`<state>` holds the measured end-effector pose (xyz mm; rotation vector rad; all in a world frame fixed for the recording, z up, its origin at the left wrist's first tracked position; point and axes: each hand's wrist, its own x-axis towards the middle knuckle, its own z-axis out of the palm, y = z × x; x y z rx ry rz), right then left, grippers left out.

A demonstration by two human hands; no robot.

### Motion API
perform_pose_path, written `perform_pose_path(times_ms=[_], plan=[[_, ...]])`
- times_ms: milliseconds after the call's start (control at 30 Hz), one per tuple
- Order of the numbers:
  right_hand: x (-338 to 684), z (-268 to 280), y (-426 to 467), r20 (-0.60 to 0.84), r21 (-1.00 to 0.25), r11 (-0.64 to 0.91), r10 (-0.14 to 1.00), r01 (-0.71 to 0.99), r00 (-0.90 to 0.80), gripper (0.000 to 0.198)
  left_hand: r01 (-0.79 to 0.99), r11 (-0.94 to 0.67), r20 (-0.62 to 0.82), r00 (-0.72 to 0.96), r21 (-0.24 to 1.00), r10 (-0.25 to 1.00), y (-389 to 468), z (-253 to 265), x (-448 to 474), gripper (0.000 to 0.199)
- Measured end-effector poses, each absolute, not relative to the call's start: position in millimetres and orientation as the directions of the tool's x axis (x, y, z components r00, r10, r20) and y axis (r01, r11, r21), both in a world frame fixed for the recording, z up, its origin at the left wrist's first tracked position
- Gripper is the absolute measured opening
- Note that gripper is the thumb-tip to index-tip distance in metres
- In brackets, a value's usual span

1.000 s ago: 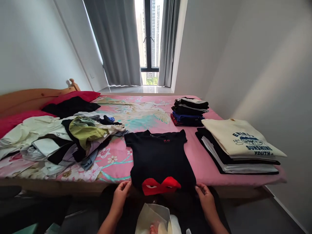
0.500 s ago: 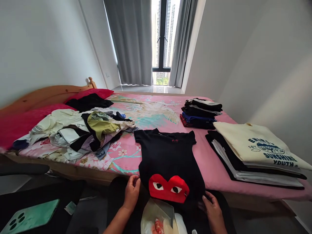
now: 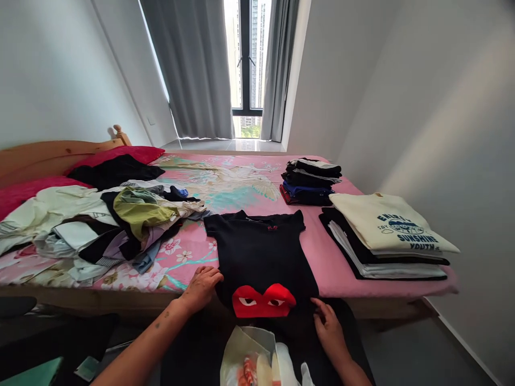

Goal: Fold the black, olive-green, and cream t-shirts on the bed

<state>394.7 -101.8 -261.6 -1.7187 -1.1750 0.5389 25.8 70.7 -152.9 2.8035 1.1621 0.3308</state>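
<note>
A black T-shirt [image 3: 261, 246] with a red heart print [image 3: 263, 302] and small red "PLAY" lettering lies spread over the bed's near edge, its lower part hanging toward my lap. Along its left side, my left hand [image 3: 203, 287] has its fingers closed on the cloth edge. My right hand [image 3: 329, 324] is at the lower right edge, thumb and forefinger apart, fingertips touching or very close to the fabric. Below the heart, in front of me, sits a translucent plastic bag [image 3: 245, 348] with red and white contents I cannot make out.
A jumbled heap of clothes [image 3: 92, 225] covers the bed's left part. Folded stacks stand at right: a smaller dark stack [image 3: 311, 182] behind, a larger one topped by a cream shirt [image 3: 386, 220]. A green phone [image 3: 36, 372] lies low at left.
My view has turned somewhat right. My left hand has moved up along the shirt's side, and the heart print looks more foreshortened. The fingers of my right hand have loosened from the edge.
</note>
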Motion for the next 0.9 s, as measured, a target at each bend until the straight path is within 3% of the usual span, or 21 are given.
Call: perform_pose_path(times_ms=[167, 300, 400, 500, 633, 767, 900], plan=[[404.5, -261.5, -102.1, 0.335, -0.665, -0.041, 0.876, 0.746, 0.346, 0.035, 0.722, -0.683, 0.109, 0.675, 0.108, 0.73, 75.5, -147.9, 26.1, 0.032], [408.8, -262.0, -97.4, 0.419, -0.529, 0.008, 0.872, 0.848, 0.253, 0.034, 0.718, -0.636, 0.113, 0.633, 0.284, 0.766, 73.7, -153.2, 24.8, 0.032], [410.7, -259.2, -94.4, 0.437, -0.493, 0.018, 0.87, 0.87, 0.229, 0.023, 0.673, -0.576, 0.151, 0.581, 0.464, 0.8, 67.6, -154.3, 23.9, 0.03], [409.9, -250.2, -95.0, 0.447, -0.526, 0.058, 0.868, 0.848, 0.218, 0.007, 0.614, -0.48, 0.191, 0.477, 0.626, 0.858, 60.2, -151.5, 21.2, 0.022], [406.2, -226.8, -97.0, 0.483, -0.704, 0.129, 0.809, 0.698, 0.337, 0.012, 0.542, -0.366, 0.271, 0.249, 0.757, 0.93, 55.2, -145.1, 12.9, 0.004], [406.6, -192.2, -92.4, 0.345, -0.909, 0.054, 0.655, 0.414, 0.672, 0.022, 0.431, -0.295, 0.298, 0.062, 0.853, 0.953, 53.3, -137.9, 4.3, 0.016], [411.5, -165.2, -87.3, 0.326, -0.923, 0.009, 0.544, 0.384, 0.773, 0.033, 0.428, -0.19, 0.234, -0.052, 0.884, 0.971, 43.3, -138.3, 0.5, 0.019]])
